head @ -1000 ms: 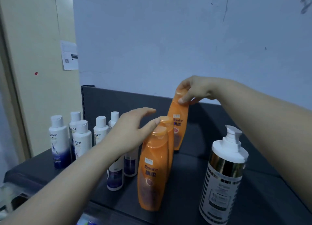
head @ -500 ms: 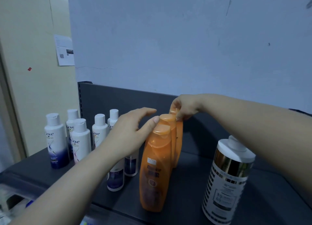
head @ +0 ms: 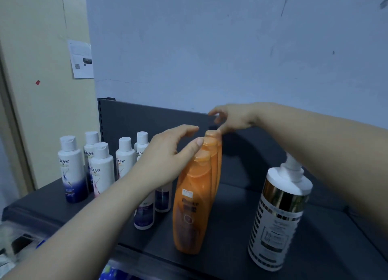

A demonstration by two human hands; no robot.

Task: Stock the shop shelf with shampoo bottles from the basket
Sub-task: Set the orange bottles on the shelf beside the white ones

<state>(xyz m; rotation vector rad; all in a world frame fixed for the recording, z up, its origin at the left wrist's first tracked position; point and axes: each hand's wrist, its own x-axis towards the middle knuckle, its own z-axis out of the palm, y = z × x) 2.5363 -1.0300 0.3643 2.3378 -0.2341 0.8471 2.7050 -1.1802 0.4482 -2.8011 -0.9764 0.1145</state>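
Orange bottles (head: 195, 195) upright beneath both open hands (head: 165, 160).

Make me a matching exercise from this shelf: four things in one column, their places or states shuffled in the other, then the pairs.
1. front orange bottle
2. pump bottle
3. left hand
4. right hand

A. at the cap of the rearmost orange bottle
B. front of a single-file row
C. right of the orange row, standing apart
D. open, thumb against the orange caps

Pairs: 1-B, 2-C, 3-D, 4-A
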